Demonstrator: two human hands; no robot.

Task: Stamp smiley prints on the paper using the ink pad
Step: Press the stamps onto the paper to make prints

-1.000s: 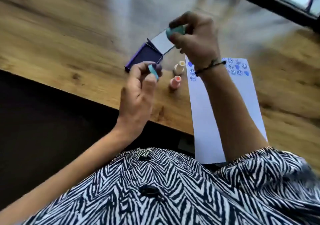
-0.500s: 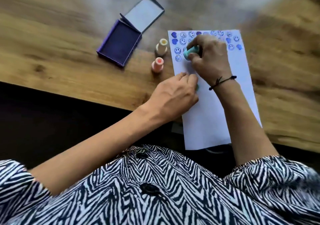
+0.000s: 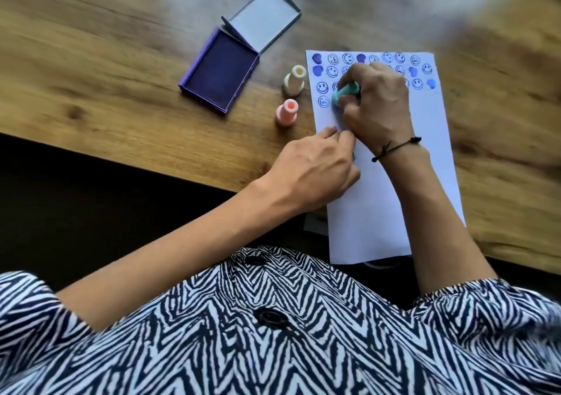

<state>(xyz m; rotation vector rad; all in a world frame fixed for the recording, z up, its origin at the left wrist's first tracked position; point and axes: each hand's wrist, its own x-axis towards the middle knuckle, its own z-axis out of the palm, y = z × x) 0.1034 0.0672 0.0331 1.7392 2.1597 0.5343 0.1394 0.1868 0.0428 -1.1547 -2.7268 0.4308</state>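
Note:
A white sheet of paper [image 3: 391, 200] lies on the wooden table, its top rows filled with blue smiley and heart prints. My right hand [image 3: 376, 109] grips a teal stamp [image 3: 344, 92] and presses it down on the paper's left side, in the fourth row. My left hand [image 3: 315, 173] rests on the paper's left edge, its fingers closed around a small teal cap [image 3: 354, 157] that barely shows. The purple ink pad [image 3: 220, 71] lies to the left with its lid flipped back.
A cream stamp [image 3: 294, 84] and a pink stamp [image 3: 286, 112] stand upright between the ink pad and the paper. The table's near edge [image 3: 151, 154] runs diagonally, with dark floor below it. The paper's lower end overhangs that edge.
One second ago both hands were raised near the ink pad. My right hand has brought the teal stamp down onto the paper, and my left hand has come down onto the paper's edge.

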